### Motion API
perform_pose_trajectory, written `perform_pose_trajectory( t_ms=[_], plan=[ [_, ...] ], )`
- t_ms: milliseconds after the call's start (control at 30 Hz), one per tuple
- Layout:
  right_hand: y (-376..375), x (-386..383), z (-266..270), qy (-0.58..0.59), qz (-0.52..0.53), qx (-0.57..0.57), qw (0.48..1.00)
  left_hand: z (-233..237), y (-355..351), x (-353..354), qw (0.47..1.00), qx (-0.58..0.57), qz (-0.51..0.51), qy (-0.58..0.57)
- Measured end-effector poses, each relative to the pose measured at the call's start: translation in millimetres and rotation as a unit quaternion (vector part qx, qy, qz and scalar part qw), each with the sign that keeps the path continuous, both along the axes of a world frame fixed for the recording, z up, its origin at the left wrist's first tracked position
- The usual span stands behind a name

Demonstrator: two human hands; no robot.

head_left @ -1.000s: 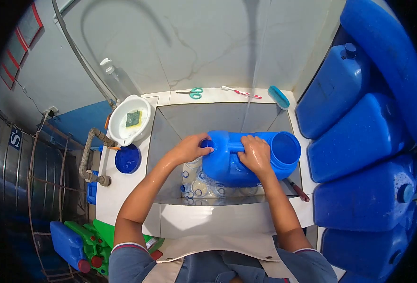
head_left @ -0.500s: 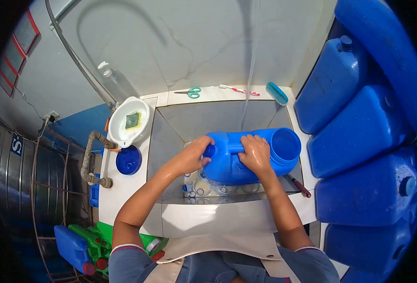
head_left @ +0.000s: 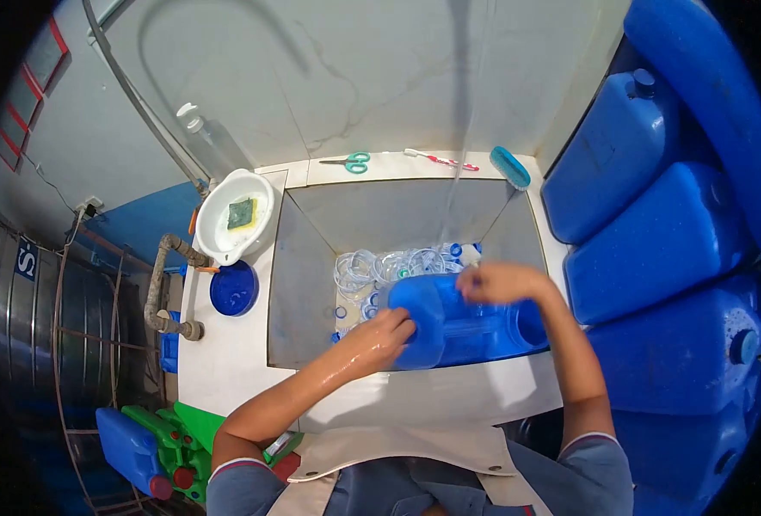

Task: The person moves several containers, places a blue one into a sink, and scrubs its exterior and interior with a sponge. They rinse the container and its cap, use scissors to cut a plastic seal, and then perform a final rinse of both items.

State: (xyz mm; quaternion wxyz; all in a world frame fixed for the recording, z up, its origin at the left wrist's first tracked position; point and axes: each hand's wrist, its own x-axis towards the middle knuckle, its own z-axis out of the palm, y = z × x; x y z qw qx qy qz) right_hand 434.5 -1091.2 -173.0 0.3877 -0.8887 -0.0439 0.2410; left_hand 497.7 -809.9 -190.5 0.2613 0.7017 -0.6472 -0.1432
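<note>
A big blue plastic jug [head_left: 459,335] lies on its side in the front part of the sink [head_left: 298,318], its wide round mouth towards the right. My left hand [head_left: 378,342] is wet and closes on the left end of the jug. Above the jug's far side is my right hand [head_left: 499,284], smeared by motion, so its fingers cannot be read and contact is uncertain. Several clear plastic bottles [head_left: 354,271], some with blue caps, lie behind and beside the jug on the sink floor.
Green scissors [head_left: 356,162], a red-and-white toothbrush [head_left: 440,160] and a blue scrub brush [head_left: 510,168] line the back ledge. To the left stand a white basin [head_left: 264,211] with a sponge [head_left: 243,214] and a blue bowl [head_left: 233,291]. Large blue containers [head_left: 656,249] crowd the right.
The jug has moved down towards the front of the sink and rolled over, uncovering more bottles. My left hand has lowered with it; my right hand has come off its handle.
</note>
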Motion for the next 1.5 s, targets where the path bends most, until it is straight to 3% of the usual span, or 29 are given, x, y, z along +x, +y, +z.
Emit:
perform_pose_trajectory(
  t_ms=[67, 100, 167, 267, 333, 400, 433, 467, 500, 533, 567, 600, 667, 700, 867, 933, 1000, 1033, 1067, 1133, 1200, 1233, 1267, 1300, 1333, 1367, 1400, 1433, 1500],
  plan=[
    [-19.2, 46.4, -3.7, -0.017, -0.180, 0.077, 0.980, 7.5, 3.8, -5.9, 0.992, 0.039, 0.110, 0.041],
    [-26.6, 69.3, -7.0, -0.056, -0.281, 0.111, 0.952, 7.0, 4.1, -7.7, 0.992, 0.037, 0.115, 0.037],
    [-43.1, 114.4, -20.4, -0.072, -0.411, 0.205, 0.885, 4.3, 0.9, -9.0, 0.960, 0.064, 0.241, 0.126],
    [-56.2, 177.4, -93.5, -0.056, -0.372, 0.146, 0.915, -3.3, -4.4, -9.3, 0.931, 0.141, 0.328, 0.078],
    [-3.1, 195.2, -85.3, 0.033, -0.413, 0.301, 0.859, 1.5, -8.2, -8.8, 0.923, 0.170, 0.340, 0.060],
    [21.5, 240.5, -103.9, -0.111, -0.249, 0.036, 0.961, 4.0, -7.3, -13.2, 0.944, 0.136, 0.298, 0.042],
    [38.6, 259.5, -113.3, -0.266, -0.242, 0.001, 0.933, 0.5, -3.6, -12.9, 0.971, 0.021, 0.232, 0.047],
    [54.4, 274.1, -117.6, -0.414, -0.229, -0.031, 0.881, -3.3, -1.9, -10.8, 0.970, 0.021, 0.237, 0.048],
    [62.5, 287.8, -118.7, -0.414, -0.225, -0.028, 0.881, -8.0, -0.8, -7.3, 0.992, -0.003, 0.128, -0.012],
    [68.2, 303.4, -117.5, -0.458, -0.164, -0.137, 0.863, -13.5, 1.3, -3.7, 0.997, -0.025, 0.017, -0.072],
    [71.6, 316.1, -115.7, -0.495, -0.100, -0.243, 0.828, -22.0, 5.3, -1.1, 0.997, -0.006, 0.012, -0.076],
    [72.1, 322.1, -115.3, -0.500, -0.097, -0.240, 0.826, -28.0, 7.1, 0.0, 0.997, -0.005, 0.017, -0.080],
    [71.2, 322.8, -115.9, -0.417, -0.032, -0.350, 0.838, -19.0, 5.9, 3.3, 0.999, -0.010, 0.021, -0.023],
    [71.2, 321.7, -117.2, -0.410, -0.026, -0.367, 0.835, -13.8, 4.8, -3.3, 0.995, 0.052, 0.079, 0.026],
    [67.8, 300.0, -128.6, -0.374, -0.059, -0.405, 0.832, -16.9, -10.0, -9.3, 0.974, 0.051, 0.208, 0.069],
    [47.0, 293.4, -132.9, -0.296, -0.170, -0.341, 0.876, -12.0, -11.8, -10.9, 0.965, 0.062, 0.237, 0.091],
    [25.2, 262.3, -96.3, -0.261, -0.194, -0.282, 0.903, -4.1, -11.2, -11.0, 0.944, 0.064, 0.303, 0.110],
    [17.2, 239.2, -71.4, -0.110, -0.268, -0.130, 0.948, 4.1, -11.4, -9.9, 0.930, 0.100, 0.330, 0.129],
    [8.1, 220.2, -59.2, 0.044, -0.329, 0.031, 0.943, 16.3, -11.4, -8.0, 0.932, 0.104, 0.323, 0.130],
    [-17.4, 191.6, -58.9, 0.062, -0.350, 0.062, 0.933, 40.0, -18.2, 1.0, 0.931, 0.057, 0.334, 0.133],
    [-39.1, 170.4, -62.9, 0.078, -0.367, 0.091, 0.923, 19.7, -41.9, 33.9, 0.920, -0.027, 0.310, 0.240],
    [-48.7, 165.1, -73.9, 0.006, -0.384, 0.097, 0.918, 17.9, -66.4, 54.4, 0.886, -0.037, 0.277, 0.370],
    [-56.7, 160.4, -84.8, -0.065, -0.398, 0.103, 0.909, 18.3, -97.7, 75.6, 0.880, -0.046, 0.263, 0.393],
    [-62.7, 158.5, -89.3, -0.059, -0.366, 0.096, 0.924, 35.4, -123.4, 87.8, 0.866, -0.003, 0.230, 0.444],
    [-72.2, 158.3, -104.5, -0.056, -0.366, 0.094, 0.924, -0.6, -161.9, 112.8, 0.805, -0.011, 0.199, 0.558],
    [-83.8, 160.0, -123.9, -0.088, -0.258, 0.088, 0.958, -3.1, -191.0, 115.7, 0.794, -0.071, 0.210, 0.566],
    [-88.9, 160.0, -135.2, -0.120, -0.146, 0.083, 0.978, -1.3, -218.6, 121.7, 0.831, -0.044, 0.266, 0.486],
    [-64.8, 136.0, -93.5, -0.094, -0.195, 0.015, 0.976, -3.5, -242.6, 129.3, 0.859, -0.015, 0.318, 0.402],
    [-80.3, 135.9, -102.3, -0.067, -0.154, -0.047, 0.985, -33.6, -278.1, 147.6, 0.849, -0.025, 0.370, 0.376]
  ],
)
